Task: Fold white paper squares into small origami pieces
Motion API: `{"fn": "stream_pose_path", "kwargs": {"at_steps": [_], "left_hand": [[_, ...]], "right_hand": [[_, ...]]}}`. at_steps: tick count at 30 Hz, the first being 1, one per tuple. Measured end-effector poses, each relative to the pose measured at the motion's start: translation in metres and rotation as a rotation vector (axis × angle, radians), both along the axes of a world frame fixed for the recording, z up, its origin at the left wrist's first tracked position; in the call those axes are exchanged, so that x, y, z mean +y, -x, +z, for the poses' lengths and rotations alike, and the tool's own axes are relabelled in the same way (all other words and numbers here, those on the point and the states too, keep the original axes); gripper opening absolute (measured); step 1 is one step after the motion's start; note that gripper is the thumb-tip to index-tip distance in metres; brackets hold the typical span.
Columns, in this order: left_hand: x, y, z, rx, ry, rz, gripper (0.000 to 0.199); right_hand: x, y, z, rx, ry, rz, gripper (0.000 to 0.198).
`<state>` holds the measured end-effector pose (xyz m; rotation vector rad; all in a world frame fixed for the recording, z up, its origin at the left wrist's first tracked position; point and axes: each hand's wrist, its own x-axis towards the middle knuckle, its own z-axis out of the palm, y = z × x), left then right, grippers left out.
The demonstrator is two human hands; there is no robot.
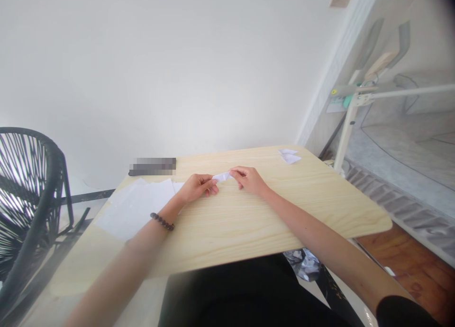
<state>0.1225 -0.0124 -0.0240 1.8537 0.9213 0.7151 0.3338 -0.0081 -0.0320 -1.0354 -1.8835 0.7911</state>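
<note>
Between my two hands is a small piece of folded white paper (222,177), held just above the wooden table. My left hand (197,186) pinches its left end between thumb and fingers. On the right end, the thumb and fingers of my right hand (248,179) are closed. A dark beaded bracelet (162,222) circles my left wrist. White paper sheets (138,206) lie spread on the table beside my left forearm. Toward the far right corner rest folded white paper pieces (289,156) with pointed ends.
The pale wooden table (284,222) stands against a white wall (213,71). At its far left edge lies a dark, pixelated object (152,167). A black woven chair (35,189) stands at left. White-framed equipment with grey handles (359,99) is at right.
</note>
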Motion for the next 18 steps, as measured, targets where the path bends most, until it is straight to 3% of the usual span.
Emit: {"fn": "stream_pose_path", "kwargs": {"at_steps": [6,12,18], "left_hand": [[-0.0011,-0.0004,0.0024,-0.023,0.044,0.084,0.041],[0.0005,0.0028,0.0021,-0.104,0.143,0.070,0.037],[0.0016,0.0038,-0.0015,-0.121,0.132,0.084,0.044]], "right_hand": [[-0.0012,-0.0018,0.0024,0.063,-0.017,0.023,0.036],[-0.0020,-0.0008,0.0019,0.091,-0.014,0.070,0.035],[-0.0012,0.0010,-0.0024,0.049,-0.019,0.045,0.033]]}}
